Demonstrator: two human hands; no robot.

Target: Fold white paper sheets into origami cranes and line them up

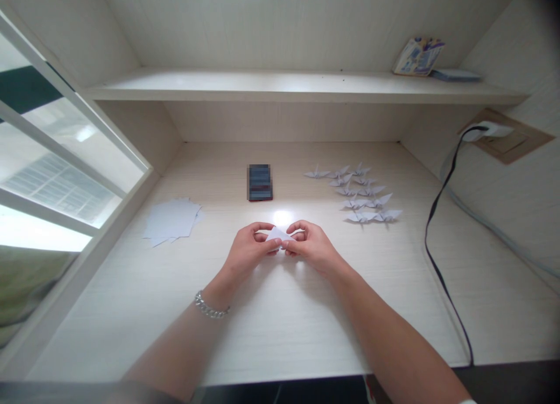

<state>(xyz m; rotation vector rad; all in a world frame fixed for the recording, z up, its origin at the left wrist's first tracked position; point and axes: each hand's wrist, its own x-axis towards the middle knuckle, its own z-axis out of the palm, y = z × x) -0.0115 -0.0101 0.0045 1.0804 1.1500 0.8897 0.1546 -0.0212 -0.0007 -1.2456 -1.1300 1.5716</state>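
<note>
Partly folded paper (pixel 275 233), held above the middle of the surface (pixel 280 328).
Left hand (pixel 249 246) and right hand (pixel 318 248) pinch it in their fingers; birds (pixel 362 217) rightward look finished, sheets (pixel 170 219) leftward are unfolded.

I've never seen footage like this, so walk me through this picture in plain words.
There is no machine here: these are a person's bare hands, seen by a camera worn on the head, facing forward and down. The left hand and right hand together hold a small folded white paper. On the desk, loose paper sheets lie to the left, a dark, pixelated rectangular object beyond the hands, and folded paper birds to the right.
</note>
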